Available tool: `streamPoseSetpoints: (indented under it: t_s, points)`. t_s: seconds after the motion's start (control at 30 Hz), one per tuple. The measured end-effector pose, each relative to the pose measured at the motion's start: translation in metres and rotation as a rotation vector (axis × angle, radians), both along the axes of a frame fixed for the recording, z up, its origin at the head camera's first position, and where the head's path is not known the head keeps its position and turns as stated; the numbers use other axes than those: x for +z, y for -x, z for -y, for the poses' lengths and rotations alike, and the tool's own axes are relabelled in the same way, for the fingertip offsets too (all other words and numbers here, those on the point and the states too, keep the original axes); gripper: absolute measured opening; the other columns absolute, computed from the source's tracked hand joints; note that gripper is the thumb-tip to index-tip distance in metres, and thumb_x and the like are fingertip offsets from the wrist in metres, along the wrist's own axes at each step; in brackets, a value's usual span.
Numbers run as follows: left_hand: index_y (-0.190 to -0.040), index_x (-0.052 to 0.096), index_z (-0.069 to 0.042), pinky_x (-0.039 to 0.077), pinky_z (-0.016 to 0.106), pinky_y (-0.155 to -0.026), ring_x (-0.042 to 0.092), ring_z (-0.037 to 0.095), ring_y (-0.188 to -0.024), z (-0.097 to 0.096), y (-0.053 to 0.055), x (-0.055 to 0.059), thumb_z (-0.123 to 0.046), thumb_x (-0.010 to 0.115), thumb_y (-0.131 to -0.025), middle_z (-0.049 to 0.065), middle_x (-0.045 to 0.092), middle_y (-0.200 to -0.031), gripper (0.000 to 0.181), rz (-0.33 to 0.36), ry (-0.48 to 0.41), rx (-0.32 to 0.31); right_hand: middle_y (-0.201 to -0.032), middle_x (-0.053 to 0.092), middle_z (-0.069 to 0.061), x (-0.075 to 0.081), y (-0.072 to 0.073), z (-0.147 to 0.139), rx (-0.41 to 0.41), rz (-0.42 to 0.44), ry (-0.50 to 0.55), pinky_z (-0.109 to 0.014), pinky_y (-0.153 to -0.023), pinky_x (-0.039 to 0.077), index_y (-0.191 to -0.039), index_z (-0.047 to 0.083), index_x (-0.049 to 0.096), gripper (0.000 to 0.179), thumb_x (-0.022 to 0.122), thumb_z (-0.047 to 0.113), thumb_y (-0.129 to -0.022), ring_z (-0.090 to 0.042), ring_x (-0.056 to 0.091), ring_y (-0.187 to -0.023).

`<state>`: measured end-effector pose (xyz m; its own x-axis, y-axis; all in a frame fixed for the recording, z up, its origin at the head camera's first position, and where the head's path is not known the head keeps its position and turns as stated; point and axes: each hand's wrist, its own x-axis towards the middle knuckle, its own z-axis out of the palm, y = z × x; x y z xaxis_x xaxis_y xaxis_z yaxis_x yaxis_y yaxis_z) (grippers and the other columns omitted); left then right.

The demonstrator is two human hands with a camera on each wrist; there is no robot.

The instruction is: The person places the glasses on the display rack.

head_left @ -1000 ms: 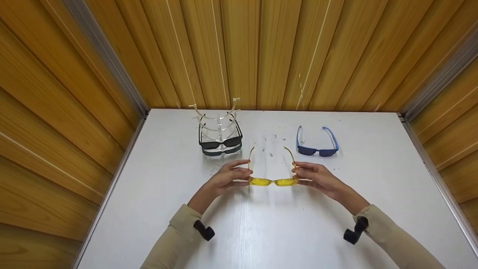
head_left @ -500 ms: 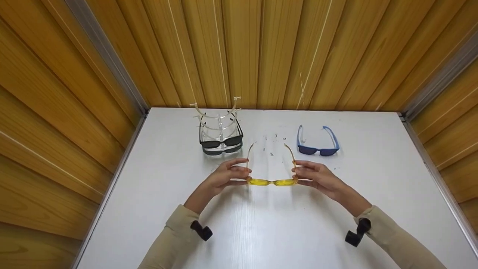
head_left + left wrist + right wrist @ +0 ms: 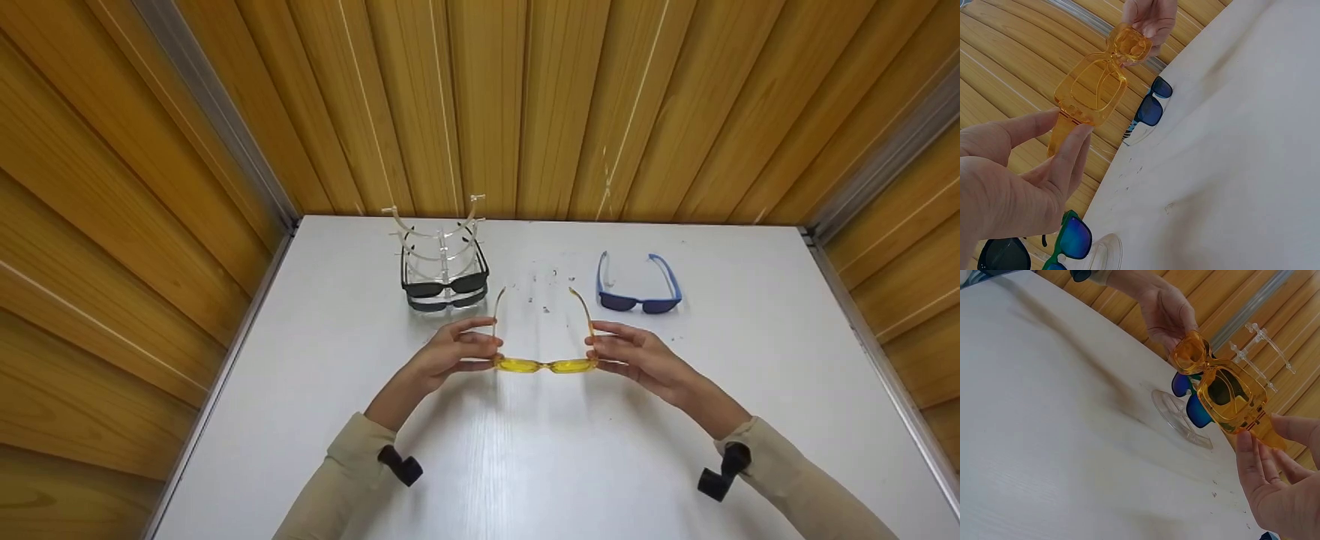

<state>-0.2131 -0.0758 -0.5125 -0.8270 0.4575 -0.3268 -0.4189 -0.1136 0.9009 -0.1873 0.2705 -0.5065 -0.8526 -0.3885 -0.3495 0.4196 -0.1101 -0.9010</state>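
Yellow see-through glasses (image 3: 517, 365) with spread temples are held over the table between both hands, lenses toward the person. At their left hinge, my left hand (image 3: 452, 352) pinches the frame between thumb and fingers. My right hand (image 3: 646, 357) does the same at the right hinge. The wrist views show thumb and fingertips on the orange-looking frame (image 3: 1084, 116) near each hinge. To the left behind stands a clear display rack (image 3: 442, 244), with black-looking sunglasses (image 3: 469, 283) on it and a second dark pair (image 3: 427, 307) below them.
Blue sunglasses (image 3: 639, 304) lie with temples spread at the back right of the white table (image 3: 540, 465). Small dark marks (image 3: 546, 309) dot the tabletop between them and the rack. Wood-patterned walls (image 3: 480, 105) enclose the back and sides.
The yellow glasses have shifted slightly left, still held by both hands. My left forearm has drifted a little left and the right one slightly right. The rack and blue sunglasses stay put.
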Motion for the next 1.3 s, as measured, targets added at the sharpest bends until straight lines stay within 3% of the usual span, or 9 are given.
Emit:
streamPoseSetpoints:
  t_s: [0.27,0.53,0.67,0.97,1.3]
  points:
    - [-0.149,0.045,0.003,0.063,0.040,-0.092,0.075,0.016,-0.090,0.000,0.000,0.000,0.007,0.068,-0.091,0.001,0.076,-0.099,0.062,0.006,-0.008,0.013,-0.121,0.071,0.000,-0.001,-0.002,-0.004,0.032,-0.012,0.075,-0.029,-0.104,0.056,-0.155,-0.002,0.036,0.060,0.060,0.001,-0.100,-0.011,0.071,-0.111]
    - [-0.149,0.044,0.003,0.063,0.038,-0.091,0.075,0.015,-0.089,-0.001,-0.001,0.005,0.007,0.068,-0.092,0.008,0.076,-0.106,0.063,0.011,-0.013,0.018,-0.126,0.069,-0.002,0.000,-0.003,-0.005,0.040,-0.003,0.088,-0.028,-0.106,0.055,-0.156,-0.002,0.033,0.062,0.060,0.000,-0.100,-0.012,0.069,-0.115]
    - [-0.149,0.044,0.004,0.063,0.039,-0.091,0.075,0.015,-0.088,-0.003,-0.001,0.008,0.008,0.067,-0.091,0.003,0.076,-0.102,0.063,0.001,-0.018,0.012,-0.126,0.070,-0.002,0.002,-0.005,-0.007,0.032,0.006,0.098,-0.028,-0.106,0.054,-0.155,0.000,0.036,0.058,0.058,0.000,-0.101,-0.011,0.069,-0.115]
    - [-0.148,0.047,0.001,0.061,0.042,-0.096,0.075,0.015,-0.092,-0.002,-0.003,0.017,0.006,0.068,-0.091,0.006,0.075,-0.109,0.060,-0.022,-0.028,0.001,-0.129,0.068,-0.005,0.008,-0.005,-0.009,0.014,0.024,0.121,-0.028,-0.107,0.054,-0.151,0.006,0.044,0.053,0.059,-0.001,-0.100,-0.012,0.068,-0.117]
    - [-0.150,0.047,-0.002,0.058,0.044,-0.102,0.074,0.016,-0.098,-0.002,-0.005,0.028,0.008,0.068,-0.091,0.007,0.074,-0.113,0.063,-0.047,-0.011,0.000,-0.124,0.070,-0.003,0.017,-0.007,-0.009,0.002,0.022,0.164,-0.026,-0.106,0.054,-0.138,0.014,0.056,0.041,0.057,-0.004,-0.100,-0.012,0.069,-0.115]
